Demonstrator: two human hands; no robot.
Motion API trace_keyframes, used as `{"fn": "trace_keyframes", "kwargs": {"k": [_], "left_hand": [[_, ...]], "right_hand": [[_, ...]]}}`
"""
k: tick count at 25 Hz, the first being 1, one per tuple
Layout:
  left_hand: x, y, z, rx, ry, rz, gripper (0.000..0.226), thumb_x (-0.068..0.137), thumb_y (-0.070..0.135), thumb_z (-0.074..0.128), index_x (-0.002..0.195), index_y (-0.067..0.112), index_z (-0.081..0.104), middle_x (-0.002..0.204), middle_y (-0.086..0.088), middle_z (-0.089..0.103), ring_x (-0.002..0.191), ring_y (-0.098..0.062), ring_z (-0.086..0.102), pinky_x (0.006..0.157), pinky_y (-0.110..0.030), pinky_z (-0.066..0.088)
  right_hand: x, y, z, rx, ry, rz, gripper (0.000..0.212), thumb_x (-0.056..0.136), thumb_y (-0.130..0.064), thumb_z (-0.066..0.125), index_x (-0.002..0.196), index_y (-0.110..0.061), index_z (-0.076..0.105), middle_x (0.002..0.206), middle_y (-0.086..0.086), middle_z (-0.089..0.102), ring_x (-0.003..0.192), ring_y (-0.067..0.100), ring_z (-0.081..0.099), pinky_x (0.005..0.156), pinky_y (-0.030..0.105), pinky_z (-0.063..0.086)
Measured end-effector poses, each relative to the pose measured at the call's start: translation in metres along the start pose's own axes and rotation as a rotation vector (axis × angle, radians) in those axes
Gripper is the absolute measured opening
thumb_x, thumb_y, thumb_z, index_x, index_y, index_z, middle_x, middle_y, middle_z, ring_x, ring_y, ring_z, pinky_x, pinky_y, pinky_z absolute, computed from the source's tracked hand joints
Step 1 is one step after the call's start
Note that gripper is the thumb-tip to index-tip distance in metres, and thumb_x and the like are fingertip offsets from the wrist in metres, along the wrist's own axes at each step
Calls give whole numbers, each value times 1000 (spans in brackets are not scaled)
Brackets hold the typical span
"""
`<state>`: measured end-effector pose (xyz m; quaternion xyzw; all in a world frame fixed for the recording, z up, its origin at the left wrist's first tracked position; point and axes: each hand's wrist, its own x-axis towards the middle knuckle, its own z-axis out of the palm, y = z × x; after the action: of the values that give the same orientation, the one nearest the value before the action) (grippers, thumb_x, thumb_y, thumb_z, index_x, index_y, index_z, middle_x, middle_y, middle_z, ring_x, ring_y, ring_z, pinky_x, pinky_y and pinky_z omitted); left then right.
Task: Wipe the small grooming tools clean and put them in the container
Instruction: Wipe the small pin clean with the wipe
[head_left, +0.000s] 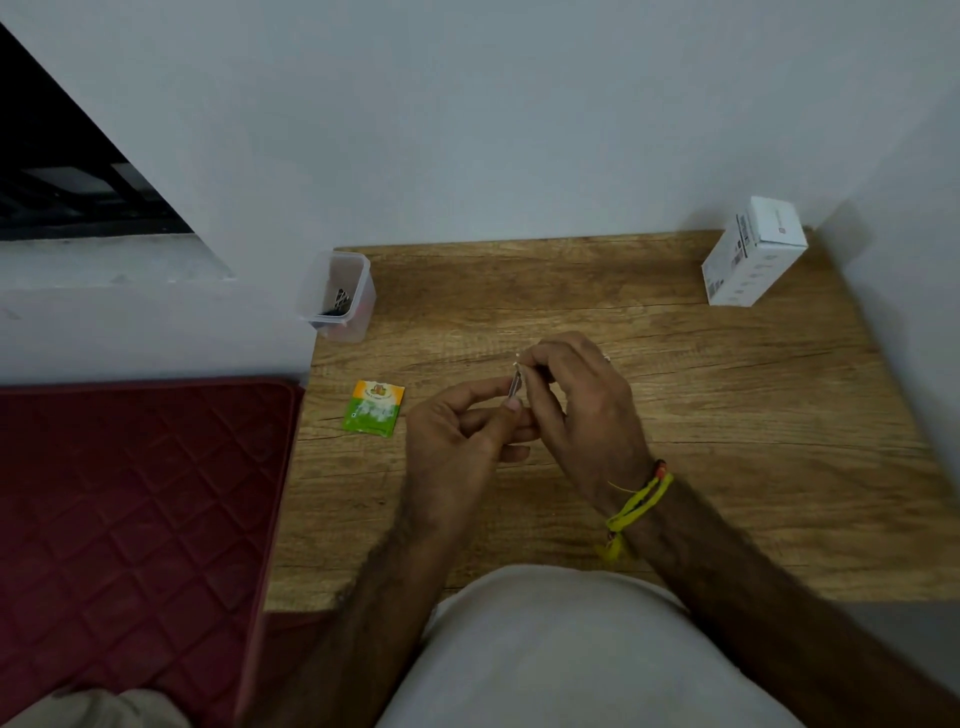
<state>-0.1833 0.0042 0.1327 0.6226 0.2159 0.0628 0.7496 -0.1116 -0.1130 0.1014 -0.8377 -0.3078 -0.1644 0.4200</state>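
Small metal grooming tool (515, 385), thin, grey, shiny, held above the wooden table (675, 415) mid-frame, long axis running roughly away from the person. Left hand (457, 431) pinches its near end; right hand (576, 395) fingers curl round the far end, a white scrap there, likely a wipe. Clear container (340, 296) sits well apart, far-left table corner, left hand nearer. Green sachet (373, 408) lies just left of the hands.

Left hand (457, 431): curled, thumb and fingers pinched a small metal tool (515, 387).
Right hand (582, 405): fingertips pinched the tool's upper end.
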Motion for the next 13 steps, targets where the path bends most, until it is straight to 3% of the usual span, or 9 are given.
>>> {"fn": "trace_keyframes", "kwargs": {"k": [8, 13], "left_hand": [[-3, -1, 3, -1, -6, 14, 16, 94, 5, 65, 105, 15, 71, 81, -8, 78, 79, -20, 77, 60, -26, 58], [1, -2, 5, 0, -20, 12, 22, 93, 6, 67, 115, 8, 70, 85, -12, 78, 84, -25, 76, 62, -28, 59]], "right_hand": [[-2, 0, -1, 48, -18, 10, 7, 96, -4, 63, 101, -2, 68, 101, 7, 63, 91, 17, 60, 78, 34, 53], [0, 2, -2, 64, 26, 34, 7, 94, 0, 66, 100, -2, 69, 100, 6, 65, 90, 12, 59, 80, 22, 50]]}}
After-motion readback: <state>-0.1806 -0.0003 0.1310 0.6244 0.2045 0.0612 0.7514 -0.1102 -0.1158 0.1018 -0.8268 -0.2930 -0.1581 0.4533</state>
